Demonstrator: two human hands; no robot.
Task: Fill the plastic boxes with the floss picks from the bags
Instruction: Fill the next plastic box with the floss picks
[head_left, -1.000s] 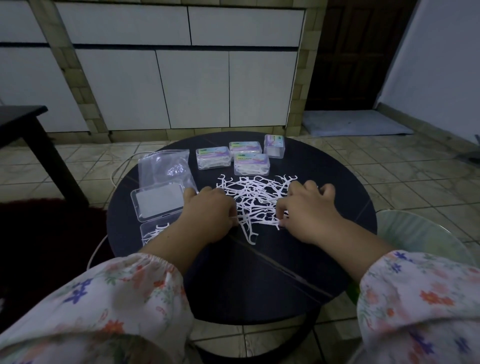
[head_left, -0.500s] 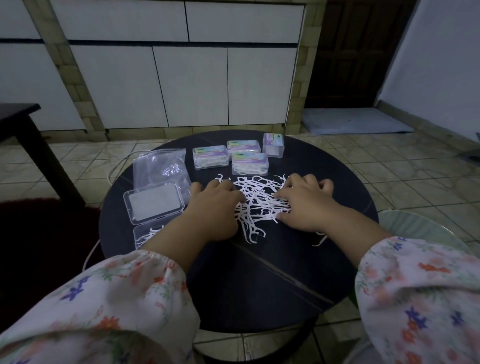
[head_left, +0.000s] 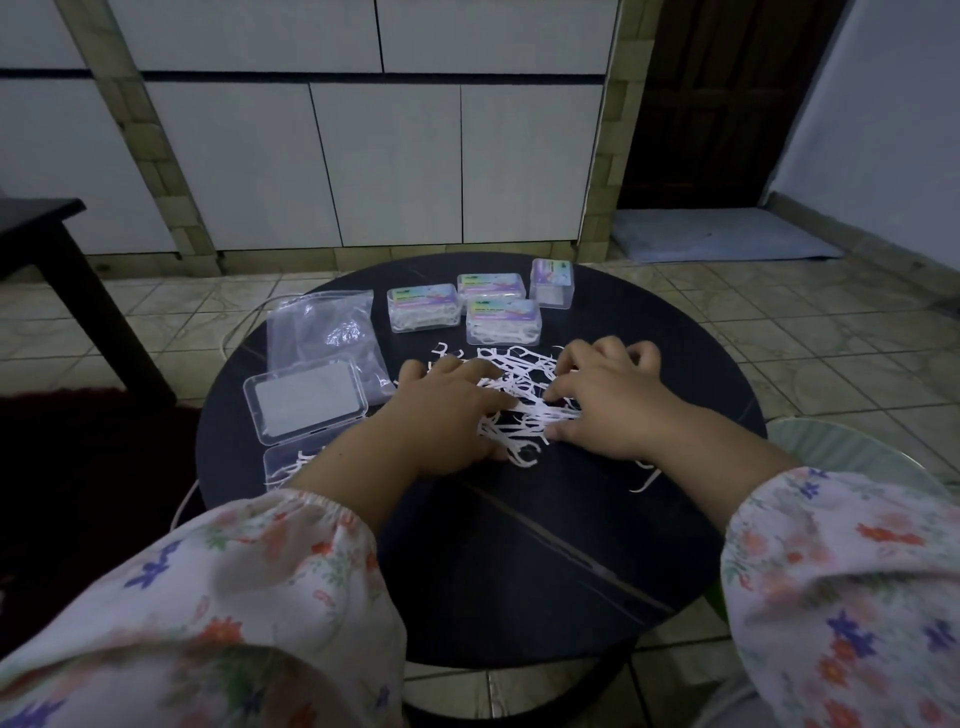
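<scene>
A loose pile of white floss picks (head_left: 524, 410) lies in the middle of the round dark table (head_left: 519, 561). My left hand (head_left: 447, 415) and my right hand (head_left: 613, 400) lie on the pile from either side, with fingers curled into the picks. An open clear plastic box sits at the left. Its lid (head_left: 306, 397) lies flat and its base (head_left: 288, 462), just in front, holds a few picks. Behind it lies an empty clear bag (head_left: 322, 332). One stray pick (head_left: 647, 480) rests by my right wrist.
Three closed, filled boxes (head_left: 503, 321) lie at the table's far side, with a fourth box (head_left: 551, 283) standing upright beside them. A green seat (head_left: 857, 457) is at the right, a dark table (head_left: 41, 228) at the left. White cabinets stand behind.
Both hands have slid forward and inward over the pile, bunching the picks closer together. The camera has moved a little nearer.
</scene>
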